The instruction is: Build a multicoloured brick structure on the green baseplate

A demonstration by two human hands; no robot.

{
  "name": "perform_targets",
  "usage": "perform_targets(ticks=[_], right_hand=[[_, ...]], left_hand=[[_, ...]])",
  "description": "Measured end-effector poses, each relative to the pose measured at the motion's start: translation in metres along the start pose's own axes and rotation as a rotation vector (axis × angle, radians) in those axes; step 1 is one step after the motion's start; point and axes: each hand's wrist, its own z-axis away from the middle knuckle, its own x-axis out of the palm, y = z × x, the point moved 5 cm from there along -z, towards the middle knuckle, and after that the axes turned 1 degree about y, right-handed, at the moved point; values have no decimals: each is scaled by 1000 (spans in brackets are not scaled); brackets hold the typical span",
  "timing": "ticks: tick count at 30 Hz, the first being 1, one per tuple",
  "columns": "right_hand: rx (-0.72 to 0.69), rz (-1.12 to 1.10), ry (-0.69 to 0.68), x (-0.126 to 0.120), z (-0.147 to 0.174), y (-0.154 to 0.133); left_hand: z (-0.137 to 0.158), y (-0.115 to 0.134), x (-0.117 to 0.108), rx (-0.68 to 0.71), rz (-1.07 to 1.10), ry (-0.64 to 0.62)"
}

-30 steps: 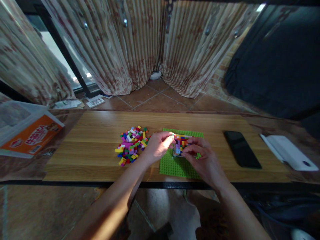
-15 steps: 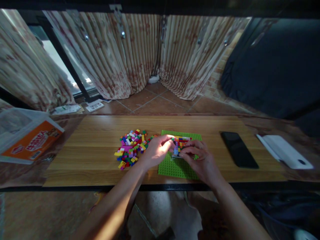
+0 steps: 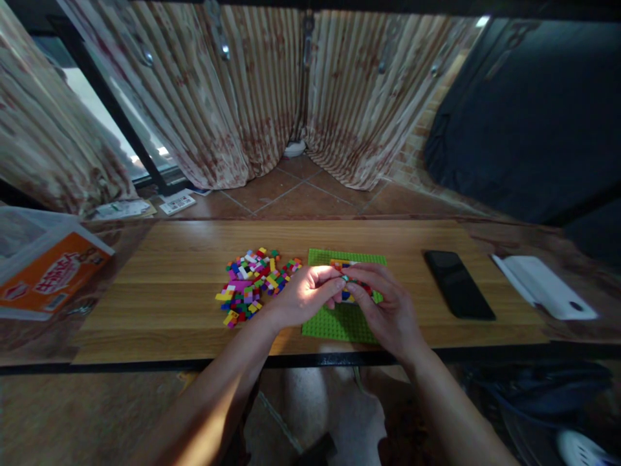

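My left hand (image 3: 310, 294) and my right hand (image 3: 385, 304) meet above the green studded baseplate (image 3: 334, 327). Their thumbs and fingers are closed in a pinch, tip to tip. Between the fingertips shows a small teal toy brick (image 3: 345, 278), partly covered. Behind the fingers, a group of coloured toy bricks (image 3: 336, 264) sits on the far half of the baseplate; my hands hide much of it. Left of my left hand lies a loose pile of toy bricks (image 3: 250, 281) in many colours.
A black phone (image 3: 458, 285) lies on the wooden tabletop (image 3: 160, 291) to the right, with a white case-like object (image 3: 550, 288) beyond it. A clear plastic box (image 3: 53, 272) with an orange label stands at the left. The table's dark front edge (image 3: 233, 364) runs near my forearms.
My hands have come together, fingertips now touching; before, they were apart over the bricks on the baseplate. The light-blue bricks seen between them are now out of sight. The view has shifted slightly.
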Motion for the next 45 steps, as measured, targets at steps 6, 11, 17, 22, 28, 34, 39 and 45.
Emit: perform_targets(ticks=[6, 11, 17, 22, 28, 34, 39, 45], right_hand=[[-21, -9, 33, -3, 2, 1], [-5, -13, 24, -4, 3, 4], [93, 28, -38, -20, 3, 16], [110, 100, -180, -21, 5, 20], [72, 155, -180, -10, 3, 20], [54, 177, -132, -8, 0, 18], [33, 172, -129, -9, 1, 17], [14, 196, -156, -8, 2, 19]], left_hand=[[0, 0, 1, -18, -10, -20], [1, -1, 2, -30, 4, -43], [-3, -3, -13, -59, -111, 89], [-4, -11, -30, -135, -190, 322], [-6, -19, -29, -157, -271, 308], [-5, -20, -25, -146, -365, 242], [-4, -18, -22, -189, -389, 234], [-4, -15, -20, -197, -435, 233]])
